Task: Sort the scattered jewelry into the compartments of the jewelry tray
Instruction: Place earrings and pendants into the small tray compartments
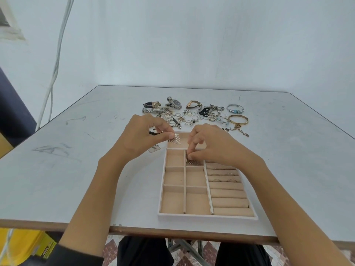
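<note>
Now, I see jewelry tray point(207, 217) near worktop point(96, 179) front edge: white rim, beige velvety lining, square compartments left and middle. Right column: padded ring rolls point(228, 192), few thin rings point(223, 174) tucked in far rows. Far square compartment of middle column: metal fan earring point(193, 162), right hand point(213, 144) pinching it, fingers curled. Left hand point(142, 135) pinches twin earring point(175, 140), spikes splayed, above tray's far-left corner. Beyond tray: jewelry heap point(192, 114) of watches, chains, gold bangle point(238, 120).

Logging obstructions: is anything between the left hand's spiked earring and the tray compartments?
Only the right hand, pinching a matching earring in one upper compartment of the tray; neighbouring small compartments lie uncovered.
</note>
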